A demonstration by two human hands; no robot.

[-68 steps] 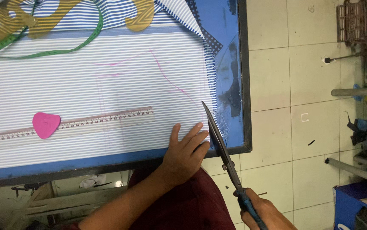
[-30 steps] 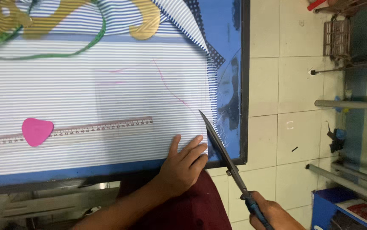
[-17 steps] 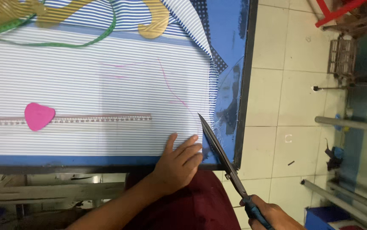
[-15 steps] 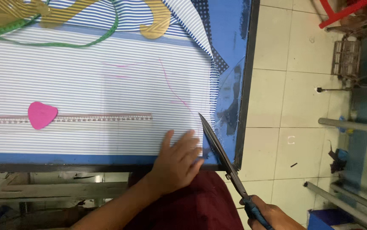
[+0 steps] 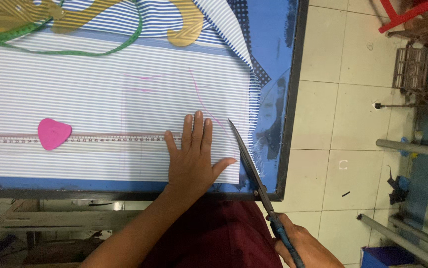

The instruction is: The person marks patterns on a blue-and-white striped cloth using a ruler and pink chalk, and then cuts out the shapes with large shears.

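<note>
Sliding further up the striped fabric (image 5: 100, 99) since earlier, the left hand (image 5: 194, 159), fingers spread flat, is pinning it while the right hand (image 5: 306, 248), fingers closed around shears (image 5: 251, 166), is cutting along the counter (image 5: 273, 59) edge.

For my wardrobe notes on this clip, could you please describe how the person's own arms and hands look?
Both hands are bare: no gloves, rings or watch show on the left hand or the right hand. The left forearm is bare with no sleeve in view. Only the right wrist shows, also uncovered.
</note>
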